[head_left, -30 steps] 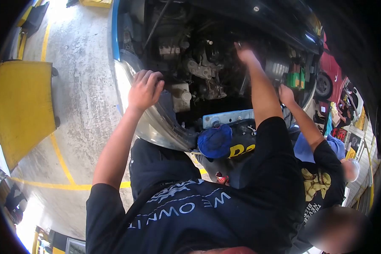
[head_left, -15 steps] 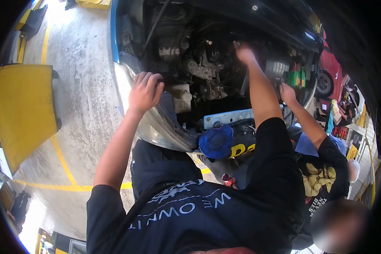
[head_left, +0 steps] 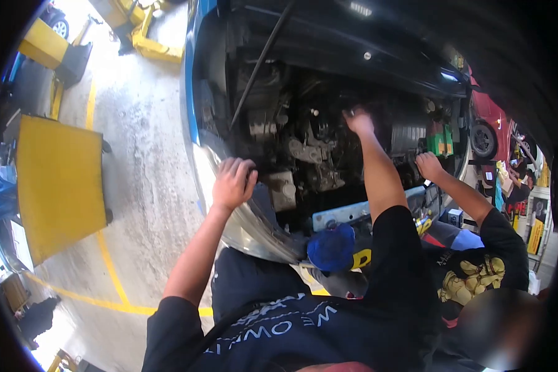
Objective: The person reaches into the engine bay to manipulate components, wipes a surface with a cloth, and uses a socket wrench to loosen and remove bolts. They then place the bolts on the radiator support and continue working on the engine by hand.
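My left hand (head_left: 232, 184) rests on the front corner of the car, beside the headlight (head_left: 229, 224). Its fingers lie over the edge and the thumb is apart. Deep in the engine bay, my right hand (head_left: 359, 123) has its fingers closed around something small and dark that I cannot make out. Left of that hand sits a metal engine bracket (head_left: 310, 150), and a pale fluid reservoir (head_left: 283, 190) with a cap stands nearer to my left hand. The light blue front crossmember (head_left: 341, 214) runs below my right forearm.
The raised hood (head_left: 409, 59) hangs over the bay on a prop rod (head_left: 260, 69). A co-worker's hand (head_left: 429, 166) rests at the bay's right side, near a green box (head_left: 440, 140). A blue cap (head_left: 332, 248) is at the front. A yellow cart (head_left: 62, 186) stands left.
My view has shifted, so the car and cart appear lower and farther right. My left hand stays on the car's corner; my right hand is still inside the bay.
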